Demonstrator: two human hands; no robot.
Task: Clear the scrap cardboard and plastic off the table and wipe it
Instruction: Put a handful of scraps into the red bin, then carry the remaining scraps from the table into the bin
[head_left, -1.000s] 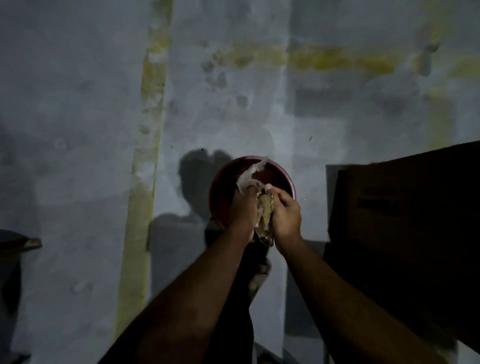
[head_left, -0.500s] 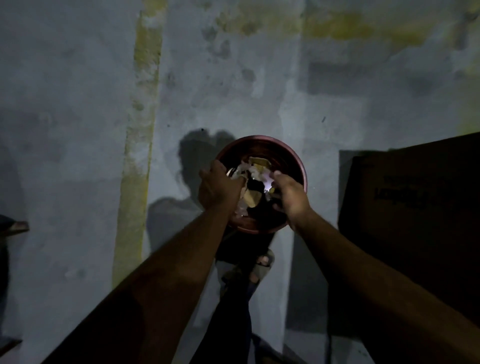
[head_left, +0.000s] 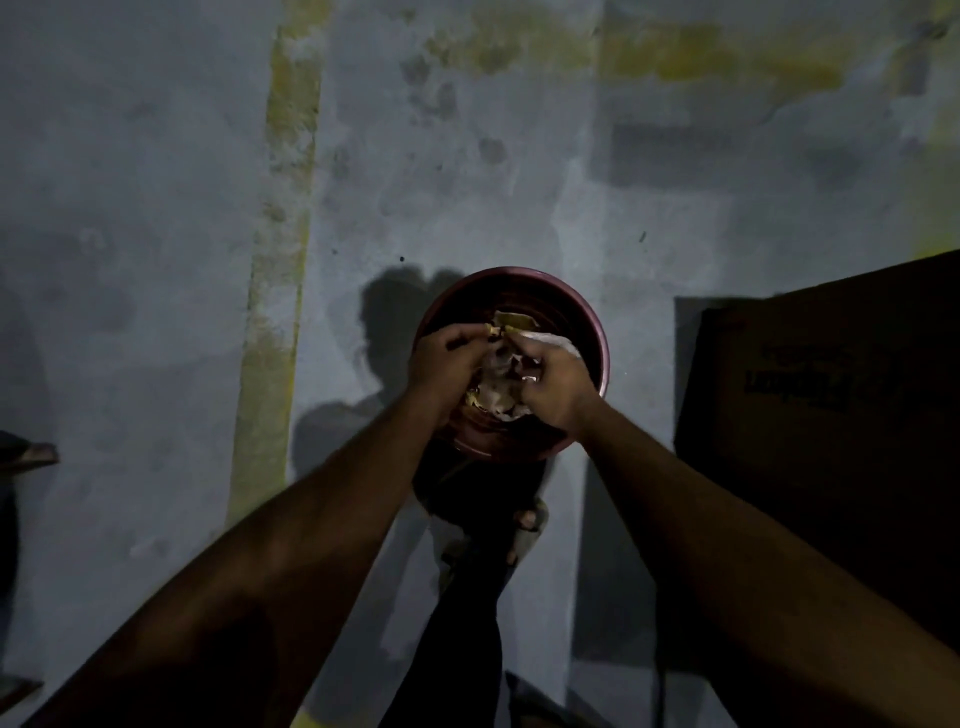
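A round dark red bin (head_left: 597, 332) stands on the grey floor below me in dim light. Scraps of cardboard and plastic (head_left: 498, 389) lie bunched inside it. My left hand (head_left: 441, 364) and my right hand (head_left: 558, 387) are both over the bin's mouth, close together, fingers curled on the scraps. A thin piece of clear plastic (head_left: 553, 340) shows by my right fingers. The bin's bottom is hidden by the scraps and my hands.
A large dark cardboard box (head_left: 831, 441) with printed lettering stands to the right of the bin. My foot (head_left: 527, 525) in a sandal is just below the bin. The concrete floor (head_left: 156, 260) has yellow paint stripes. A dark object sits at the far left edge.
One second ago both hands held the bundle of scraps above the bin. They have since lowered into its mouth, and the scraps now lie inside.
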